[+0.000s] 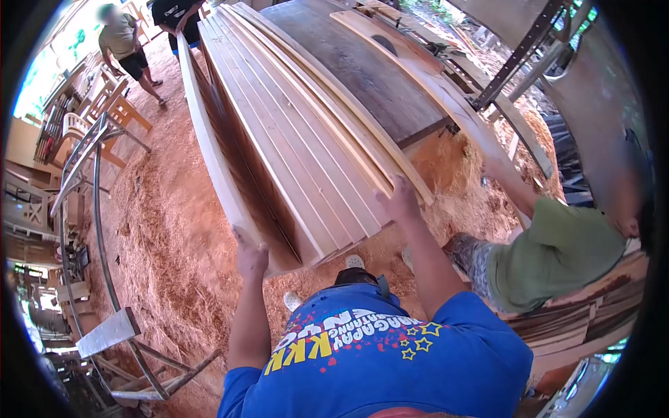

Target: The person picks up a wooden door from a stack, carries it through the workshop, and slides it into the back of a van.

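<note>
Long pale wooden planks (pixel 279 118) lie side by side in front of me, running away from my body. On their left, a pale board (pixel 214 157) stands on edge, with a dark brown gap between it and the planks. My left hand (pixel 251 256) is closed round the near end of this edge board, thumb to the right. At the near right corner of the planks, my right hand (pixel 400 198) grips their edge with bent fingers. The undersides of the planks and some of my fingertips are hidden.
A dark machine table (pixel 348 63) stands right of the planks. A person in a green shirt (pixel 557 247) reaches toward it. Another person (pixel 174 17) is at the planks' far end; one more (pixel 124 45) stands far left. A metal frame (pixel 99 202) and sawdust (pixel 160 237) lie left.
</note>
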`<state>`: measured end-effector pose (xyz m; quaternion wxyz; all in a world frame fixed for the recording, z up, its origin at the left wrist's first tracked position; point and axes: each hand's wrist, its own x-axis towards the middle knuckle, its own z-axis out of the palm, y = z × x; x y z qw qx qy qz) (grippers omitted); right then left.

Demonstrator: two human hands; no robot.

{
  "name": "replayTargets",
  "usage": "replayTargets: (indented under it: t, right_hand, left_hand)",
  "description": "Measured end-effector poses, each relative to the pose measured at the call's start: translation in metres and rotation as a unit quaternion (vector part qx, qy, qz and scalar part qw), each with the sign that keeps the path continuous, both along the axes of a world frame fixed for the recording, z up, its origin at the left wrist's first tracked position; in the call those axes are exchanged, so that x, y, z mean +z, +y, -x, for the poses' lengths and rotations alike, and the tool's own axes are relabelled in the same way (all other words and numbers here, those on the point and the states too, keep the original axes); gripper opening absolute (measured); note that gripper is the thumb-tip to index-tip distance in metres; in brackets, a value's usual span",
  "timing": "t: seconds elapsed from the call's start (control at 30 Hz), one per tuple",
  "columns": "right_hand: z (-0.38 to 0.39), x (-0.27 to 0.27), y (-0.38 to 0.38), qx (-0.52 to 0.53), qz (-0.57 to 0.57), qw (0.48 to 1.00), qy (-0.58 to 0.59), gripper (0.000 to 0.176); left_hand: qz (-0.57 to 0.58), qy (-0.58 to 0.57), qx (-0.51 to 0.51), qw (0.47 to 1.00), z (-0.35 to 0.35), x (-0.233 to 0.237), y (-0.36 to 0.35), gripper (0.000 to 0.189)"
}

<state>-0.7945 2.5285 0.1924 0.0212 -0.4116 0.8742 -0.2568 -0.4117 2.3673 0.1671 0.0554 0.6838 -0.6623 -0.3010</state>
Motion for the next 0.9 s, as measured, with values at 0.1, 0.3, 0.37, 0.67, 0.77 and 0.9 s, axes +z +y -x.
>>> replayTargets:
  t: [0.1, 0.3, 0.37, 0.67, 0.77, 0.9]
  right_hand:
    - [0.063, -0.016, -0.015, -0.039, -0.03, 0.998, -0.031, 0.062]
    - [0.124, -0.041, -0.027, -0.036, -0.149, 0.988, -0.022, 0.054]
    - [0.136, -0.04, -0.033, -0.033, -0.171, 0.984, -0.047, 0.049]
    - [0.165, -0.038, -0.047, -0.053, -0.138, 0.987, -0.063, 0.038]
    - [0.162, -0.021, -0.042, -0.046, -0.003, 0.982, -0.181, 0.039]
    - [0.162, -0.001, -0.04, -0.083, 0.1, 0.958, -0.256, 0.038]
  left_hand:
    - [0.026, -0.017, 0.013, 0.999, 0.009, -0.004, 0.001, 0.109]
    - [0.065, 0.004, 0.029, 0.997, 0.02, -0.006, 0.002, 0.108]
    - [0.016, -0.036, 0.059, 0.998, 0.023, 0.002, 0.002, 0.109]
    - [0.043, -0.034, 0.041, 0.998, 0.012, -0.016, -0.002, 0.108]
    - [0.026, -0.029, 0.042, 0.998, 0.013, -0.011, -0.002, 0.109]
    - [0.067, -0.071, 0.031, 0.995, 0.009, -0.02, -0.003, 0.11]
